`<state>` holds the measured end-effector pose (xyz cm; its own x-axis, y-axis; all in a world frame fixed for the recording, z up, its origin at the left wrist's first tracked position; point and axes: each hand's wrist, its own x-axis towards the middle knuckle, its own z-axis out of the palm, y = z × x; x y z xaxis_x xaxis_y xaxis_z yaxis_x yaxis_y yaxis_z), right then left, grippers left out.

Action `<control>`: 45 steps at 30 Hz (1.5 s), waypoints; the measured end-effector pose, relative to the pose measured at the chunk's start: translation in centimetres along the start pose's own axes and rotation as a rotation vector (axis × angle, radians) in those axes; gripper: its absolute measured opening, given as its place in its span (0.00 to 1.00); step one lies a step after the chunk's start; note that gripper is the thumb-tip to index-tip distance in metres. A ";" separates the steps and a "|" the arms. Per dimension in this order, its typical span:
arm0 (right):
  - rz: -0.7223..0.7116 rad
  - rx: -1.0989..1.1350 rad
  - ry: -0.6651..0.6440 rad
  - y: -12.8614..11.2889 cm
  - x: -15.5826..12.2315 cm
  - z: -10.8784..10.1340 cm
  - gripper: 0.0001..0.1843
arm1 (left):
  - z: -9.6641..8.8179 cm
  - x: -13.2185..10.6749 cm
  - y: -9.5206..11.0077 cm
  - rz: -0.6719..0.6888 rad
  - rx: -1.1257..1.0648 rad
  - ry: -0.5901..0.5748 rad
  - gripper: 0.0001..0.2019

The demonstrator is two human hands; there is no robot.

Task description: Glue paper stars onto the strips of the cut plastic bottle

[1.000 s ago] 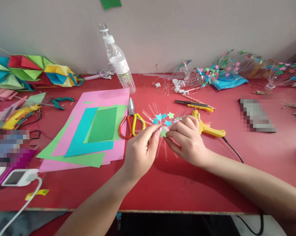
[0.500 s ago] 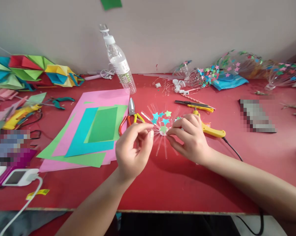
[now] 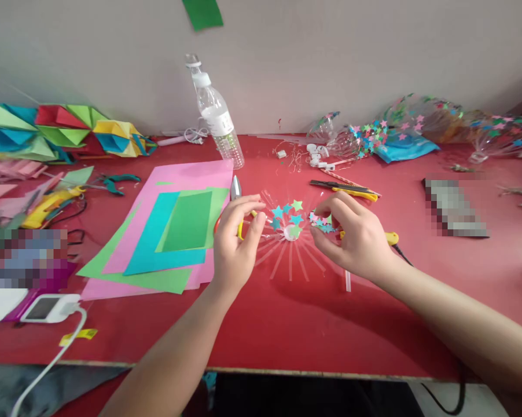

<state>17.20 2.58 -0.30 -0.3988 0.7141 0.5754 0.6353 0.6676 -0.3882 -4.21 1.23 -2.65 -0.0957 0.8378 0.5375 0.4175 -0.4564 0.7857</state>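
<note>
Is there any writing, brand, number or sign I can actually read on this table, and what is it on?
None can be read for certain.
White label on the clear bottle: dark marks, too small and blurred to read.
Yellow strip by the white cable: any print is too blurred.
Dark screen of the white device: no legible characters.
Blue packet: nothing legible.

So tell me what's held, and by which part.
Nothing is visibly held: the left grip is open, and the right grip is parted beside the star pile.
</note>
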 end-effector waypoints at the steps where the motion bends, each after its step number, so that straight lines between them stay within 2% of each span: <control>1: 0.026 0.001 -0.025 0.1 0.0 0.0 0.05 | 0.1 0.0 -0.1 0.006 -0.004 0.003 0.07; 8: -0.020 0.142 -0.028 0.9 0.2 0.6 0.07 | -0.1 0.1 0.1 0.026 0.041 0.063 0.05; 12: 0.015 0.070 -0.036 0.9 0.7 -0.8 0.13 | -0.3 0.2 0.0 0.049 0.061 0.080 0.04; 14: 0.054 -0.041 -0.116 0.7 0.9 -1.8 0.18 | -0.3 0.2 0.0 0.089 0.089 0.087 0.05; 16: 0.075 -0.153 -0.251 0.5 0.9 -2.5 0.22 | -0.3 0.2 0.1 0.152 0.112 0.086 0.05; 19: 0.069 -0.235 -0.360 0.4 0.7 -2.6 0.24 | -0.3 0.1 0.4 0.228 0.129 0.083 0.05; 23: 0.055 -0.217 -0.352 0.6 0.4 -1.5 0.23 | -0.1 -0.1 0.5 0.240 0.092 0.094 0.03; 31: -0.033 -0.230 -0.386 0.8 0.1 -0.4 0.19 | -0.3 -0.5 0.4 0.294 0.093 0.095 0.11; 35: -0.078 -0.194 -0.383 0.8 0.3 0.3 0.14 | -0.3 -0.5 0.6 0.291 0.144 0.081 0.13; 37: -0.107 -0.142 -0.356 1.0 0.3 0.7 0.13 | -0.2 -0.5 0.6 0.297 0.162 0.063 0.13; 40: -0.134 -0.076 -0.290 1.4 0.3 1.3 0.13 | -0.1 -0.6 0.6 0.278 0.132 0.041 0.05; 43: -0.140 -0.051 -0.246 1.7 0.3 1.6 0.15 | -0.1 -0.6 0.6 0.231 0.102 0.029 0.09; 45: -0.139 -0.054 -0.243 1.6 0.3 1.4 0.18 | 0.0 -0.7 0.6 0.221 0.107 0.024 0.09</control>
<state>17.16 4.16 -1.79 -0.6271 0.6507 0.4280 0.5956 0.7548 -0.2749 -3.96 0.41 -2.56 -0.0121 0.7132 0.7008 0.5242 -0.5923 0.6119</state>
